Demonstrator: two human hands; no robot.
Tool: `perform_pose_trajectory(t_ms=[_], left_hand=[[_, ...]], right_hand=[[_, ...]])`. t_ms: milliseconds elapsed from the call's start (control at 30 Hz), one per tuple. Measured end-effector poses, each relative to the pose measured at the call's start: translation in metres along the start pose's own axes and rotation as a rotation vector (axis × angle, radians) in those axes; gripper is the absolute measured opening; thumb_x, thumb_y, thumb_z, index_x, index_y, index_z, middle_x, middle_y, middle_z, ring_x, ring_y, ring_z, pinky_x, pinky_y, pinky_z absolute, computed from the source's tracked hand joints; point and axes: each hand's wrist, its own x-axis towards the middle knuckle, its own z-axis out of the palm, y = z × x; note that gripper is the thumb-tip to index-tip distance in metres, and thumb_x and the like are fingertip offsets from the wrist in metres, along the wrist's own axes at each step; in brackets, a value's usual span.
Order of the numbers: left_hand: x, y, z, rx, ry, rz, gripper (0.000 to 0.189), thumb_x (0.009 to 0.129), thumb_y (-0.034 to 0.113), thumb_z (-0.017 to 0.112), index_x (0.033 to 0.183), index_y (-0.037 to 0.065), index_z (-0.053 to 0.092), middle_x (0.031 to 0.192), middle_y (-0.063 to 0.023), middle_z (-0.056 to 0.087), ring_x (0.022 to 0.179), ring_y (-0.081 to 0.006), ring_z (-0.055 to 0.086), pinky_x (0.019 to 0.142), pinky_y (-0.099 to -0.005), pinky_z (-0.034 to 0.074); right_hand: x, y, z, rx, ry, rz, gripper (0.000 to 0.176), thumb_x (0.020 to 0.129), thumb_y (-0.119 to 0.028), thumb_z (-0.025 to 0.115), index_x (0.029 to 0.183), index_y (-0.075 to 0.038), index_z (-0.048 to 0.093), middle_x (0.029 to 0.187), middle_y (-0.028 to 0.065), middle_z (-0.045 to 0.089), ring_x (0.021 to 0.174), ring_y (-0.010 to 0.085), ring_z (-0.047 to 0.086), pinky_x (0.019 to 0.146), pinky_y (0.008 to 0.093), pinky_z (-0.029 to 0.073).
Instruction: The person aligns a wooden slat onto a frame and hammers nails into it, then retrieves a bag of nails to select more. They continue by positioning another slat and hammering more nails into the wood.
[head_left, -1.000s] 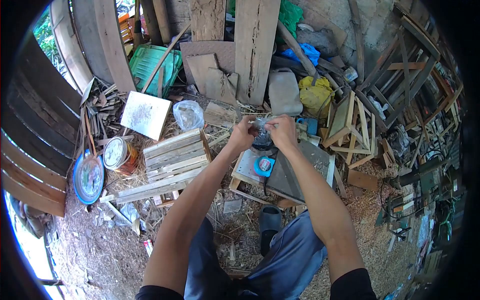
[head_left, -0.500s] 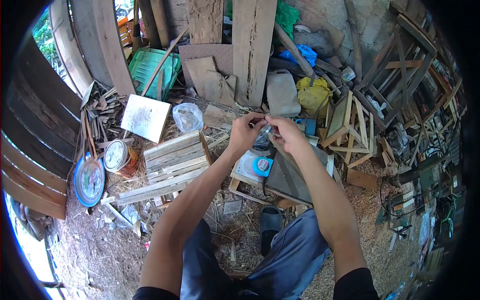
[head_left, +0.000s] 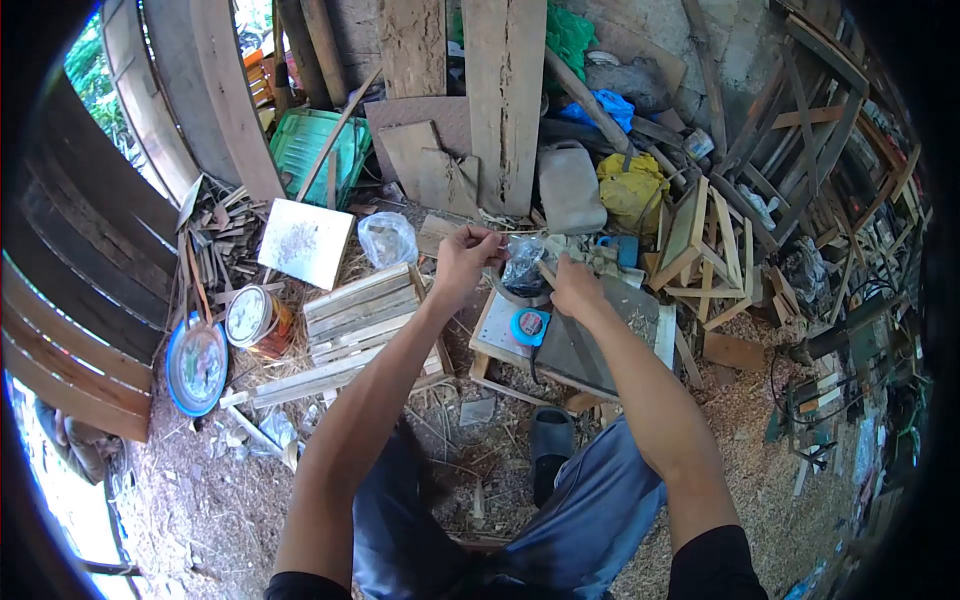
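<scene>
My left hand (head_left: pixel 467 262) is closed in a pinch at the left edge of a clear plastic bag (head_left: pixel 523 262) with dark contents too small to make out. Just right of the bag, my right hand (head_left: pixel 578 288) is closed around a light wooden stick (head_left: pixel 546 273), most of it hidden by the fingers. Both hands are above a low work surface (head_left: pixel 610 320) with a dark board on it. A blue tape measure (head_left: pixel 529 326) lies below the bag, near the surface's front left.
A slatted wooden crate (head_left: pixel 365 315) stands on the left, beside a paint bucket (head_left: pixel 257 318) and a blue-rimmed basin (head_left: pixel 196 368). To the right is a small wooden frame (head_left: pixel 705 250). Behind lie a grey jerrycan (head_left: pixel 571 187) and a yellow sack (head_left: pixel 632 190).
My hands were together at the bag's top and have moved apart. The right one has dropped lower and now grips the stick; the left has shifted slightly left. The view has shifted a little.
</scene>
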Motion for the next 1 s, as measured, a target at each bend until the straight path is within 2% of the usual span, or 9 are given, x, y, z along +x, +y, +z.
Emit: perform_pose_trajectory(t_ms=[267,433,567,600,667,733,833,967,1000], left_hand=[[-0.024,0.026,-0.053,0.146,-0.014,-0.006,0.023,0.089,0.008,0.063,0.109,-0.002,0.057,0.093,-0.0119,0.067,0.080,-0.0173,0.066,0.075,-0.0284,0.054],[-0.042,0.045,-0.065,0.120,0.006,0.005,0.016,0.088,0.009,0.064,0.101,0.001,0.060,0.089,-0.0102,0.068,0.076,-0.0161,0.066,0.067,-0.0264,0.053],[-0.055,0.055,-0.067,0.132,0.023,-0.018,0.016,0.089,0.016,0.064,0.099,0.003,0.062,0.090,-0.0056,0.068,0.081,-0.0131,0.064,0.070,-0.0250,0.050],[-0.055,0.056,-0.068,0.148,0.029,-0.035,0.017,0.090,0.017,0.064,0.100,0.004,0.062,0.095,-0.0063,0.067,0.086,-0.0143,0.064,0.074,-0.0264,0.050],[-0.056,0.058,-0.066,0.161,0.031,-0.048,0.018,0.090,0.018,0.063,0.101,0.004,0.062,0.100,-0.0070,0.067,0.091,-0.0154,0.064,0.078,-0.0278,0.050],[-0.059,0.059,-0.059,-0.004,-0.013,-0.055,0.016,0.090,0.017,0.062,0.101,0.004,0.062,0.098,-0.0063,0.066,0.089,-0.0141,0.063,0.077,-0.0275,0.050],[-0.065,0.057,-0.051,-0.066,-0.068,-0.024,0.015,0.090,0.015,0.062,0.101,0.005,0.063,0.097,-0.0059,0.066,0.085,-0.0130,0.063,0.076,-0.0271,0.050],[-0.070,0.062,-0.058,0.017,0.025,-0.060,0.015,0.090,0.016,0.062,0.101,0.005,0.063,0.093,-0.0033,0.066,0.081,-0.0105,0.061,0.076,-0.0260,0.048],[-0.071,0.063,-0.062,0.011,0.002,-0.053,0.016,0.091,0.017,0.062,0.101,0.005,0.063,0.090,-0.0016,0.066,0.078,-0.0090,0.059,0.074,-0.0252,0.047]], right_hand=[[0.009,0.003,-0.006,0.068,0.084,-0.011,0.041,0.076,-0.008,0.061,0.114,0.004,0.052,0.115,0.0277,0.053,0.102,0.0401,0.060,0.087,0.0452,0.050],[-0.005,-0.006,-0.028,0.162,0.294,0.147,0.039,0.077,-0.013,0.064,0.112,0.002,0.055,0.122,0.0273,0.047,0.103,0.0403,0.059,0.086,0.0445,0.051],[-0.006,-0.013,-0.037,0.318,0.466,0.079,0.031,0.080,-0.019,0.065,0.102,0.003,0.060,0.085,0.0189,0.064,0.083,0.0355,0.065,0.072,0.0449,0.052],[-0.011,-0.021,-0.039,0.312,0.471,0.074,0.031,0.080,-0.019,0.065,0.102,0.003,0.060,0.085,0.0189,0.064,0.083,0.0355,0.065,0.072,0.0449,0.052],[-0.032,-0.054,-0.041,0.804,0.223,0.040,0.031,0.081,-0.024,0.068,0.095,0.003,0.062,0.070,0.0133,0.064,0.072,0.0279,0.066,0.063,0.0396,0.049],[-0.065,-0.093,-0.052,1.230,-0.014,0.001,0.022,0.084,-0.025,0.069,0.087,-0.003,0.063,0.067,0.0006,0.058,0.046,0.0058,0.043,0.038,0.0248,0.032],[-0.076,-0.130,-0.036,1.114,0.165,-0.244,0.019,0.086,-0.022,0.067,0.087,-0.003,0.064,0.067,0.0011,0.059,0.044,0.0056,0.043,0.037,0.0243,0.031],[-0.066,-0.142,-0.022,1.117,0.182,-0.311,0.019,0.086,-0.021,0.066,0.091,-0.003,0.064,0.070,0.0017,0.060,0.043,0.0052,0.042,0.036,0.0239,0.029],[-0.068,-0.144,-0.026,1.136,0.146,-0.284,0.021,0.085,-0.021,0.066,0.090,0.000,0.065,0.072,0.0043,0.063,0.054,0.0097,0.050,0.047,0.0271,0.037]])
